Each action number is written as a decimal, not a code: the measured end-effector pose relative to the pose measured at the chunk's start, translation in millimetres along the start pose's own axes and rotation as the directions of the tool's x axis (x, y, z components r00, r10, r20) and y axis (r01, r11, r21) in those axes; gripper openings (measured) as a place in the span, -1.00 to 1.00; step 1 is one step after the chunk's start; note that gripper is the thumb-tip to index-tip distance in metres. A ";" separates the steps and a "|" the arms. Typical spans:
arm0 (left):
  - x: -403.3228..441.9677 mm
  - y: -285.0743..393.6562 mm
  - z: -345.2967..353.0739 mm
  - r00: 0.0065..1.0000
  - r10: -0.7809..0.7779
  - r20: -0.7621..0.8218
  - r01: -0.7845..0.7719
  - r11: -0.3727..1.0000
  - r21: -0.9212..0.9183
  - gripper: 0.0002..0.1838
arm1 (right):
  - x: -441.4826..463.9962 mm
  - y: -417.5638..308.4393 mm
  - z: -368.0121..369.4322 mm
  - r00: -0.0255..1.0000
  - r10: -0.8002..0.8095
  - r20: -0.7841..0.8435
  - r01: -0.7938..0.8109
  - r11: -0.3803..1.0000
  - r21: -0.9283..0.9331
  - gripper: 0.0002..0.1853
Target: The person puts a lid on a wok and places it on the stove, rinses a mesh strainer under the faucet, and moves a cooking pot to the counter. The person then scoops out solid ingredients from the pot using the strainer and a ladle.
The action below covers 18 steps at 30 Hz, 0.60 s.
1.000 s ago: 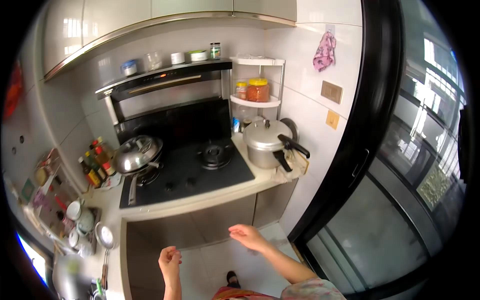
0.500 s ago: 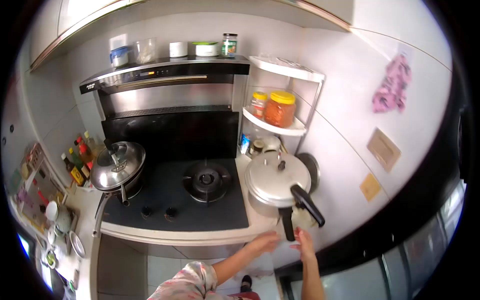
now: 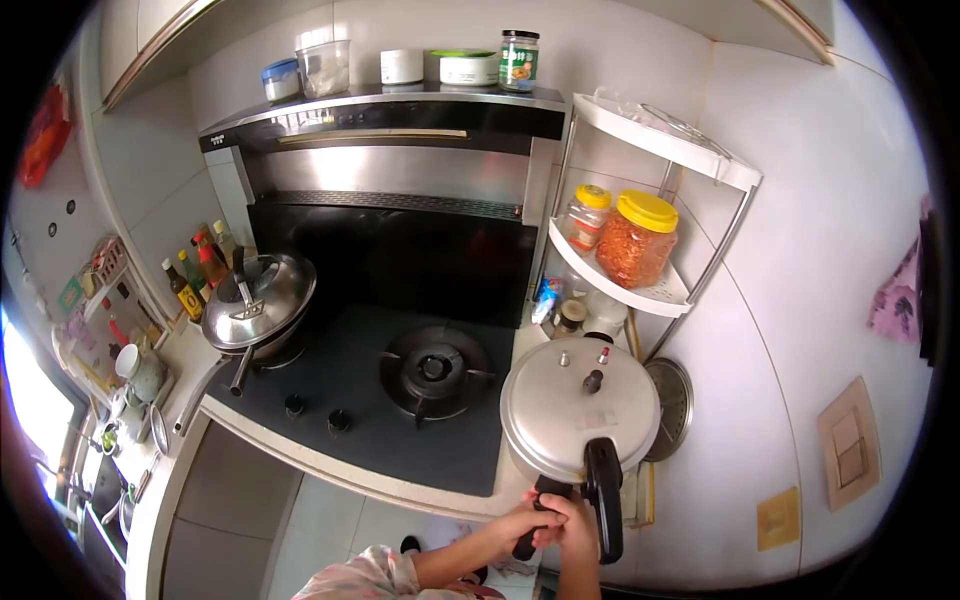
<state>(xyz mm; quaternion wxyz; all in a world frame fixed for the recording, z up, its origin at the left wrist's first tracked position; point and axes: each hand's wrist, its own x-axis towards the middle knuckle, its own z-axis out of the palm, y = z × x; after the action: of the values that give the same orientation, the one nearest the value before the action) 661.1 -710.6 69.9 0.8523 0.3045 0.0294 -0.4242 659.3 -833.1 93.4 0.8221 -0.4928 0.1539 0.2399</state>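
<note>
A silver pressure cooker (image 3: 570, 400) stands on the counter right of the stove, its lid on. Two black handles stick out toward me. The lid handle (image 3: 603, 500) is swung a little to the right of the pot handle (image 3: 524, 547). My left hand (image 3: 522, 522) is closed around the pot handle from the left. My right hand (image 3: 573, 518) closes on the same handle from the right, between the two handles. The fingers of both hands overlap there, partly hiding one another.
A bare gas burner (image 3: 435, 370) lies left of the cooker. A lidded wok (image 3: 255, 310) sits on the left burner, bottles behind it. A corner shelf (image 3: 640, 290) holds yellow-capped jars. A round metal lid (image 3: 670, 410) leans on the right wall.
Both hands have moved up from below the cooker handles and closed on the pot handle. The lid handle now lies closer to the pot handle. The view has shifted nearer the cooker.
</note>
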 end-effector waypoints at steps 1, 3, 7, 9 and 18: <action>-4.1 4.5 2.0 1.000 -0.002 -0.018 0.002 1.000 0.017 -0.86 | -2.8 -3.3 10.0 0.999 0.009 -0.031 -0.009 1.000 -0.010 -0.66; -12.5 20.3 3.5 0.997 -0.076 0.029 0.077 0.996 -0.033 -0.84 | -4.0 -8.4 25.4 0.998 -0.005 -0.064 0.002 0.999 -0.046 -0.68; -26.9 34.8 -6.4 0.990 -0.126 0.055 0.129 0.990 -0.060 -0.83 | -14.7 -17.3 60.9 0.994 -0.069 -0.084 0.056 0.988 -0.146 -0.68; -46.4 54.1 7.6 0.993 -0.075 0.093 0.079 0.996 -0.045 -0.77 | -16.5 -14.2 77.8 0.979 -0.173 -0.108 0.151 0.970 -0.188 -0.68; -119.8 124.3 27.1 0.994 0.097 0.058 -0.100 0.994 0.055 -0.74 | -13.6 -41.3 154.6 0.982 -0.143 0.127 0.169 0.960 -0.223 -0.64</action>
<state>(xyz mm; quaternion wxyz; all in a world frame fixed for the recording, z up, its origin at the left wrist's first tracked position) 671.1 -584.3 190.3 0.8636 0.3181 -0.0212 -0.3906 673.0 -716.2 202.6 0.7823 -0.5825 0.0401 0.2171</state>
